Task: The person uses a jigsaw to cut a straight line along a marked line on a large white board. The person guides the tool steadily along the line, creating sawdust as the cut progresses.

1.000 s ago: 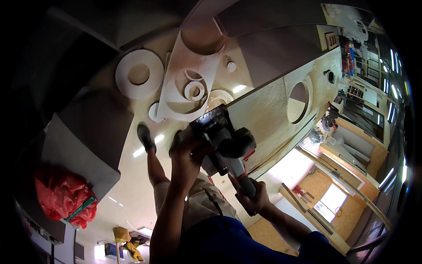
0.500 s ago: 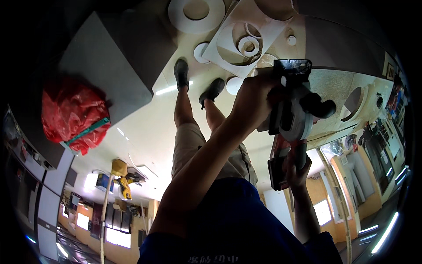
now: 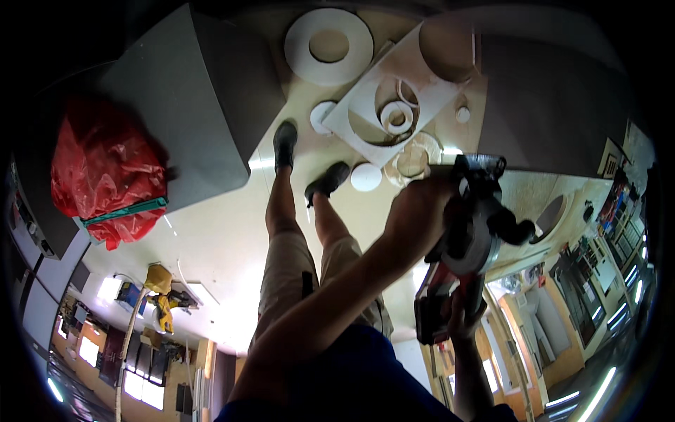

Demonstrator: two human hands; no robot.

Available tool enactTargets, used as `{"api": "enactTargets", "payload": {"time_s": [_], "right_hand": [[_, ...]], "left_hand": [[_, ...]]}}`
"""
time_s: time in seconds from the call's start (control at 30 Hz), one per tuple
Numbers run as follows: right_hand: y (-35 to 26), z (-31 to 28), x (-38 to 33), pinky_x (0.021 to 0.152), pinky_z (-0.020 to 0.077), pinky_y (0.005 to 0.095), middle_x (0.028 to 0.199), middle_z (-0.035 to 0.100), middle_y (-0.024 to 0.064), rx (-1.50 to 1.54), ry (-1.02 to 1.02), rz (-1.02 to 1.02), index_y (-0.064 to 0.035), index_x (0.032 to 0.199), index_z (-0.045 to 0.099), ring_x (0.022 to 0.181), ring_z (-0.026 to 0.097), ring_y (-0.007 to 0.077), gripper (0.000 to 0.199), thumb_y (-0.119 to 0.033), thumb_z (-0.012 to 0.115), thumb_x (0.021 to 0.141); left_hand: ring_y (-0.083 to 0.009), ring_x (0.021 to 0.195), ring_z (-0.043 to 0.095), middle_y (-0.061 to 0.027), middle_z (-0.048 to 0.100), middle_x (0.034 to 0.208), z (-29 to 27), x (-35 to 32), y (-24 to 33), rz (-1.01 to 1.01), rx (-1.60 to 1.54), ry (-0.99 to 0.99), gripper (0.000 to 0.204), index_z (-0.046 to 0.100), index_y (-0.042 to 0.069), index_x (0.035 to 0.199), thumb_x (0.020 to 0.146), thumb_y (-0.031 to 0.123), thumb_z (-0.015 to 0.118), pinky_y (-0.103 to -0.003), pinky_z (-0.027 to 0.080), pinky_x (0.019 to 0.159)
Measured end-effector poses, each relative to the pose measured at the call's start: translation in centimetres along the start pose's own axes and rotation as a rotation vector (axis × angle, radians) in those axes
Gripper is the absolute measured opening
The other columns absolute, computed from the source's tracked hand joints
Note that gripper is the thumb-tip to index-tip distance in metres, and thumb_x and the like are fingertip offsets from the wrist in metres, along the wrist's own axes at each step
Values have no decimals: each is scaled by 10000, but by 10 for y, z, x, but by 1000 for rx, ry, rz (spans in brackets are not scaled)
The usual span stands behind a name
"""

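Note:
Both my hands hold a black and red cordless power tool (image 3: 470, 239) at the right of the view. My left hand (image 3: 415, 218) is wrapped over its upper body, the arm reaching up from the lower middle. My right hand (image 3: 460, 313) grips the handle just above the battery block. A round black knob (image 3: 518, 229) sticks out of the tool's right side. The tool sits over the edge of a pale wooden board (image 3: 534, 193) with a round hole (image 3: 550, 214) cut in it. My legs and dark shoes (image 3: 285, 144) stand on the floor beyond.
A white panel with circular cutouts (image 3: 365, 116), a white ring (image 3: 299, 53) and several small discs (image 3: 365, 177) lie on the floor near my feet. A large grey panel (image 3: 183, 105) and a red plastic bag (image 3: 105, 169) are at the left. A yellow tool (image 3: 160, 292) lies lower left.
The view has swung, so the tool and both hands now sit further right and lower in the picture. Both hands keep the same hold on the tool.

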State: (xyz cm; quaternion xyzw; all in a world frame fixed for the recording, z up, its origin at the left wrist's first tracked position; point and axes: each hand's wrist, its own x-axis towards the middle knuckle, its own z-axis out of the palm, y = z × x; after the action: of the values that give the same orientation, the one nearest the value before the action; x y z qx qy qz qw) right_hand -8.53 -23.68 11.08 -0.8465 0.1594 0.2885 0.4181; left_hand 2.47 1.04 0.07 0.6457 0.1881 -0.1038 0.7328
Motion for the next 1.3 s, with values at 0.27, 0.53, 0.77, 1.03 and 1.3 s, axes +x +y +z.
{"api": "enactTargets", "payload": {"time_s": [0.27, 0.53, 0.77, 1.03, 1.3], "right_hand": [[24, -14, 4, 447, 352, 252, 577, 506, 0, -264, -57, -174, -7, 998, 554, 470, 506, 84, 111, -117, 537, 1011], [13, -8, 5, 443, 382, 243, 575, 528, 14, -89, -33, -129, -6, 992, 549, 472, 542, 96, 293, -295, 584, 1018], [-15, 0, 14, 429, 366, 248, 575, 503, 14, -44, -127, -89, -22, 1039, 535, 454, 503, 91, 325, -345, 569, 1044], [-14, 3, 14, 459, 425, 220, 573, 571, 17, -9, -49, -43, -31, 942, 564, 477, 595, 106, 170, -199, 588, 958], [-1, -6, 13, 442, 360, 236, 581, 472, 4, 14, -134, -79, -29, 1142, 484, 453, 467, 88, 286, -285, 555, 1037]], "left_hand": [[-333, 711, 728, -152, 726, 784, 0, -3, -6, -46, 191, -31, 109, 759, 59, 855, 821, 144, 817, -394, 587, 658], [-286, 691, 735, -118, 741, 783, 2, -3, -10, -70, 93, -32, 91, 771, 74, 860, 817, 132, 827, -361, 594, 659], [-296, 714, 738, -129, 738, 794, -1, -2, -9, -52, 106, -38, 117, 769, 57, 877, 828, 148, 825, -375, 597, 664], [-318, 711, 731, -145, 730, 794, -2, 1, -7, -70, 125, -55, 138, 756, 51, 869, 824, 161, 827, -401, 595, 674], [-327, 722, 729, -153, 724, 794, -2, 2, -7, -58, 135, -38, 160, 748, 48, 867, 819, 175, 832, -414, 592, 674]]}}
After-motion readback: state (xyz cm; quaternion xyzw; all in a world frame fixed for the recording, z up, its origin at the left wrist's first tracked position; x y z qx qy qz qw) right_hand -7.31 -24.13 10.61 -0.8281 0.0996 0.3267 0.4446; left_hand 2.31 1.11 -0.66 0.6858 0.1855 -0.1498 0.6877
